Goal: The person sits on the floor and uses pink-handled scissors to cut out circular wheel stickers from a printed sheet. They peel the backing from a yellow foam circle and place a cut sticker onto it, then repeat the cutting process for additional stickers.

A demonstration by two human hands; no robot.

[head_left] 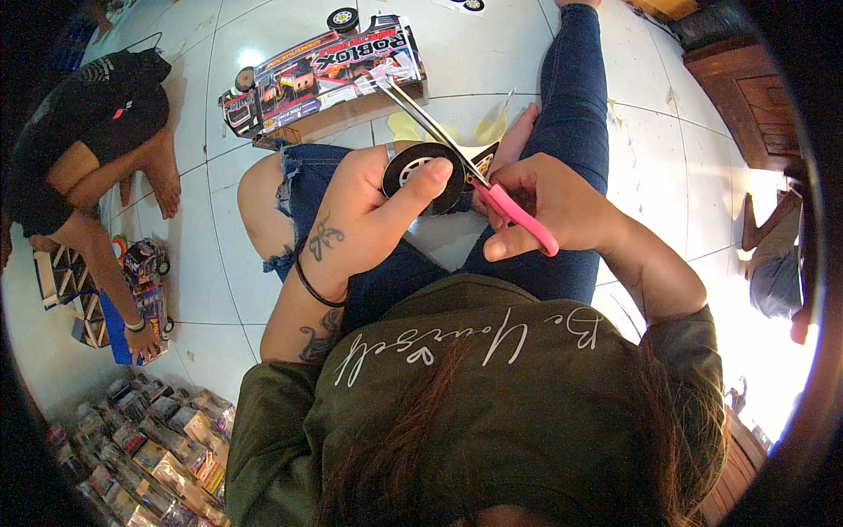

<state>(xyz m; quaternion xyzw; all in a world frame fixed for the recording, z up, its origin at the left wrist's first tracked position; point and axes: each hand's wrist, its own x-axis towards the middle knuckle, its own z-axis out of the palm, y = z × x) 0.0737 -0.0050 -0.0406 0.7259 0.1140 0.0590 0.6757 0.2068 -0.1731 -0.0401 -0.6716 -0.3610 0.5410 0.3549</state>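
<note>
My left hand (356,206) pinches a round black disc with a white, spoked wheel-hub pattern (399,173), its thumb lying across the face. My right hand (566,204) is closed around the pink handles of a pair of scissors (520,220). The long metal blades point away and to the left, just beside the disc's far right edge. A second, partly hidden piece with a wheel pattern (483,162) shows behind the scissors. Pale yellow sheet material (406,126) lies on the floor just past my hands.
Ahead lies a colourful toy truck (325,75) with black wheels. At left, another person (105,132) reaches to a blue toy truck (132,321). Many packed pieces (158,435) cover the floor at lower left. Wooden furniture (738,101) and another person (777,255) are at right.
</note>
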